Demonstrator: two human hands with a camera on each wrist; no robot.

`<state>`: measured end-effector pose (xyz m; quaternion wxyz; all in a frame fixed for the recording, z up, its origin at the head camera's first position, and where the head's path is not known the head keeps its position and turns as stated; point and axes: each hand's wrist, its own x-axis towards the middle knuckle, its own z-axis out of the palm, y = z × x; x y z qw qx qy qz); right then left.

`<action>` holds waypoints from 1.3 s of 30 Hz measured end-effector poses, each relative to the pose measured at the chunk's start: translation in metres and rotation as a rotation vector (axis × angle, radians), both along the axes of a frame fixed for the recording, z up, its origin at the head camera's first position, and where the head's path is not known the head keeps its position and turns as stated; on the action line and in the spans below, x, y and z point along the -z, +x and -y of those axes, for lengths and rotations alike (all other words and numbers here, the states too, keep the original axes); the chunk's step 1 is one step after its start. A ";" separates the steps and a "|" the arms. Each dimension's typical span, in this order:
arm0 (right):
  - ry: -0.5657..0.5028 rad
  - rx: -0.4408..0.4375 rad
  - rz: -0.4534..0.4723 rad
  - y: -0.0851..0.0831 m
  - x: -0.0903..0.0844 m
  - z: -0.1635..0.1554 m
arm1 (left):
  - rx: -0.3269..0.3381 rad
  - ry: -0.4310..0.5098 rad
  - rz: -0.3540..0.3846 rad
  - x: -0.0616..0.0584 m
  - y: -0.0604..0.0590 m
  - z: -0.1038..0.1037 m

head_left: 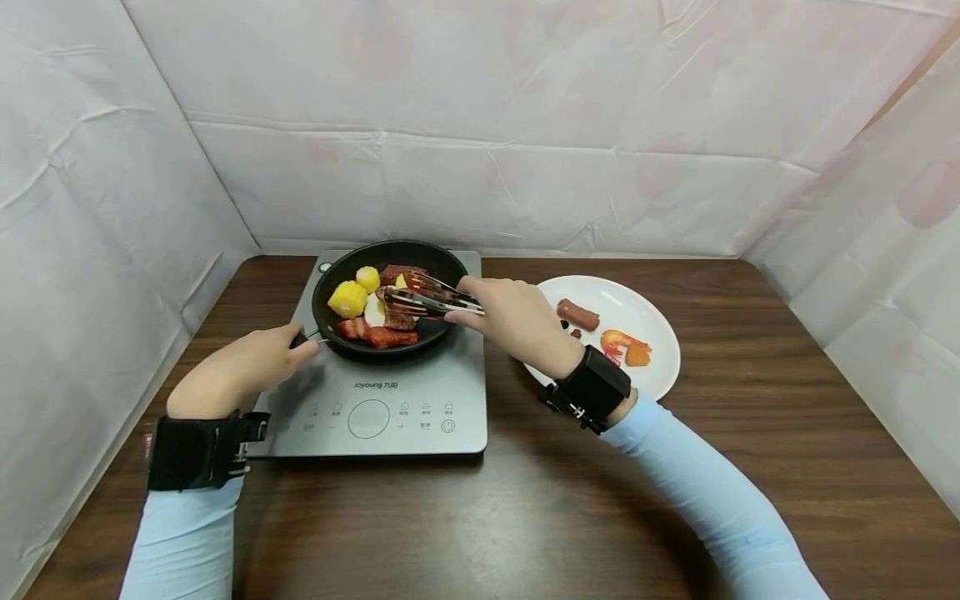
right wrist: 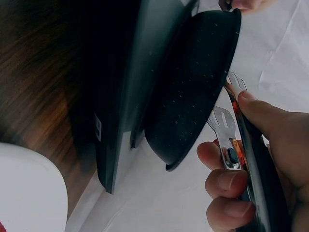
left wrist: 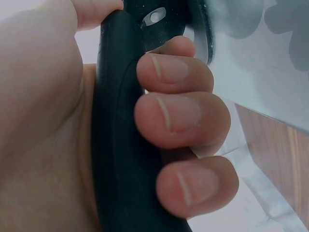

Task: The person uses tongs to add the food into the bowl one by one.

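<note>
A black frying pan (head_left: 442,267) sits on a grey induction cooker (head_left: 420,408). It holds yellow corn pieces (head_left: 348,298), a fried egg and reddish meat slices (head_left: 390,337). My left hand (head_left: 243,367) grips the black pan handle (left wrist: 116,145), fingers (left wrist: 178,113) curled round it. My right hand (head_left: 510,321) holds metal tongs (head_left: 420,298), their tips over a piece of meat in the pan. From the right wrist the tongs (right wrist: 231,130) show beside the pan's outer wall (right wrist: 193,92).
A white plate (head_left: 660,333) right of the cooker carries a sausage (head_left: 577,314), a shrimp (head_left: 621,340) and an orange slice. The dark wooden table (head_left: 585,508) is walled by white sheeting at the back and both sides. The cooker's control panel faces me.
</note>
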<state>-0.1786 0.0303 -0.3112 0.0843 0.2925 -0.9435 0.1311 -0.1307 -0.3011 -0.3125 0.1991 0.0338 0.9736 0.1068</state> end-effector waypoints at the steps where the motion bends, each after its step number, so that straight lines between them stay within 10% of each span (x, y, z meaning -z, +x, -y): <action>1: 0.005 -0.001 -0.004 0.000 0.001 0.001 | 0.000 0.000 0.000 0.000 0.000 0.000; 39: 0.011 0.036 0.016 0.002 0.013 0.007 | 0.005 0.005 0.014 -0.002 0.001 0.002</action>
